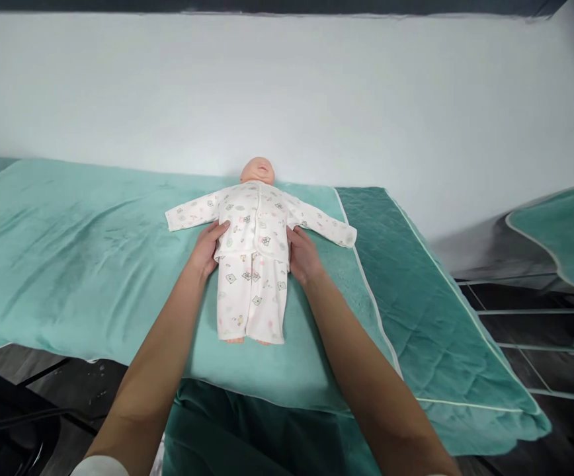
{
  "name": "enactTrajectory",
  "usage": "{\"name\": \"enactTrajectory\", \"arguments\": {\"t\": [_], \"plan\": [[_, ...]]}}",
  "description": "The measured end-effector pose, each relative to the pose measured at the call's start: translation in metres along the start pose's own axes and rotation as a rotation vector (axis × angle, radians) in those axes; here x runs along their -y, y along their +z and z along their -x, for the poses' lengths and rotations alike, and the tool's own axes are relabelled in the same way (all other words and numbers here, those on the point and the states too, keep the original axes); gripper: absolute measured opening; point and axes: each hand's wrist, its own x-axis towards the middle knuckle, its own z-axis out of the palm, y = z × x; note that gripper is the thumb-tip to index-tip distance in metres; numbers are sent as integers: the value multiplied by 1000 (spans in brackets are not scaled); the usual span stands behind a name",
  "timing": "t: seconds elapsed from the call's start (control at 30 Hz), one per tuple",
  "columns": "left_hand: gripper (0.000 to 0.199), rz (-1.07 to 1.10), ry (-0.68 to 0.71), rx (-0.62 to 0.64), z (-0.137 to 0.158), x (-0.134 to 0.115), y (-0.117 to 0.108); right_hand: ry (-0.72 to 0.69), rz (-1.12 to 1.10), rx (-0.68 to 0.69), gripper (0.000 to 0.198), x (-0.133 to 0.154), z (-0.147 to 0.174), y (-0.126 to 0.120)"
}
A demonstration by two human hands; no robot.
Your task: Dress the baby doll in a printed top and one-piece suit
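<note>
Two hands [209,249] [305,256] hold a doll [258,170] by both sides (prints [266,241] on its top [240,210] too small to read)

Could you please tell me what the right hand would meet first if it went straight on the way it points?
The right hand would probably meet the printed white shirt first; they seem to touch, though depth is unclear.

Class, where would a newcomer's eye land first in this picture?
First, on the baby doll in printed white pajamas, face up near the picture's middle, sleeves spread wide on the green blanket. Then on the left hand and right hand, at either side of its torso.
</note>
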Motion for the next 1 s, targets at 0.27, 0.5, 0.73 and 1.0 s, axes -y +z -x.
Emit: {"name": "enactTrajectory", "arguments": {"t": [0.27, 0.5, 0.73, 1.0], "plan": [[40, -50, 23, -36, 5, 1, 1, 66, -60, 169, 16, 10, -2, -7], [41, -108, 48, -78, 18, 7, -6, 192, -521, 9, 22, 40, -31, -37], [45, -96, -6, 56, 64, 11, -23, 45, -523, -45, 34, 65, -32, -89], [44, -199, 121, -13, 76, 14, -41, -98, -283, -230, 32, 76, 10, -143]]}}
